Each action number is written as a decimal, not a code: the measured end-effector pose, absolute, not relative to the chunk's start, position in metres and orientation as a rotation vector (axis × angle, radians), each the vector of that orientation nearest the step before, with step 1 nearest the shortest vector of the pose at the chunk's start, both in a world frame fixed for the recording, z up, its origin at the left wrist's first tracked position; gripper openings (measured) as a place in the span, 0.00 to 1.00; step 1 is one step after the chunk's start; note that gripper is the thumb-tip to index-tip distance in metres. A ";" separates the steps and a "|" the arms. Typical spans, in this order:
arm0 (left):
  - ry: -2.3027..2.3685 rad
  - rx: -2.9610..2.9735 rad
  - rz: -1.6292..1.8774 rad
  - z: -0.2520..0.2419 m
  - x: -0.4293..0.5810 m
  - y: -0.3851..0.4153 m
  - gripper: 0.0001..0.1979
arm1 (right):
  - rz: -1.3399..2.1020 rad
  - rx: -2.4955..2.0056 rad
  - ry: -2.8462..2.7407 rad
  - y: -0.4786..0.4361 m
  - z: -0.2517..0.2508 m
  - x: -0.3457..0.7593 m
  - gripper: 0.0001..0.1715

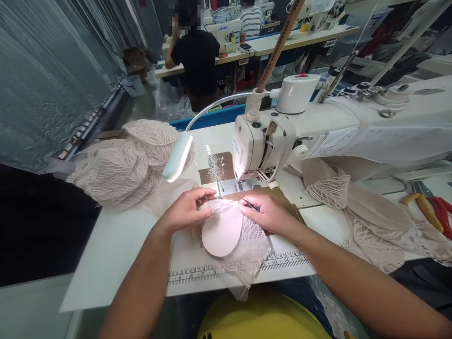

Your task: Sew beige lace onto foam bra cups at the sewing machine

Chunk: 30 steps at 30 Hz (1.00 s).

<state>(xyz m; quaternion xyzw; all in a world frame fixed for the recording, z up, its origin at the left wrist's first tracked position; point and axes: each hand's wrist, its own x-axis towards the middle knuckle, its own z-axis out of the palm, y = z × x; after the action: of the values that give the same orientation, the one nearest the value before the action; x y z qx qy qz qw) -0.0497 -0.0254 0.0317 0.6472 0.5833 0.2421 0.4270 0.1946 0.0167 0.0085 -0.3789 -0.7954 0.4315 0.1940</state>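
Left hand [189, 209] pinches the beige openwork lace panel [252, 245] against a pale pink oval foam pad [222, 233], just in front of the white sewing machine [254, 146]. Right hand [270, 214] clasps thin dark tweezers [250, 204]. Likely fault: the tips snag the lace, or the layers slip apart.

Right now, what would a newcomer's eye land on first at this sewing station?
First come the two hands at the centre. The left hand pinches a beige lace piece with a pale pink oval pad lying on it, and the right hand grips a thin dark tool. Just behind them stands the white sewing machine, and a heap of beige lace cups sits at the left end of the white table.
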 end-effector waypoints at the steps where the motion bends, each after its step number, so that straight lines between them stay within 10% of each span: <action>1: 1.471 1.642 0.602 0.031 -0.048 -0.026 0.24 | 1.208 -1.066 -2.231 0.017 0.008 0.194 0.13; 30: 1.081 1.141 0.732 0.001 -0.016 -0.025 0.14 | 1.351 -0.839 -2.178 0.021 0.009 0.198 0.17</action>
<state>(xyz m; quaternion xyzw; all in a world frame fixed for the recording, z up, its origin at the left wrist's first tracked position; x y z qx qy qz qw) -0.0160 -0.0249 0.0010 0.5015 0.4753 0.3219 0.6473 0.1982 0.0208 0.0089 -0.3036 -0.7877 0.4885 0.2207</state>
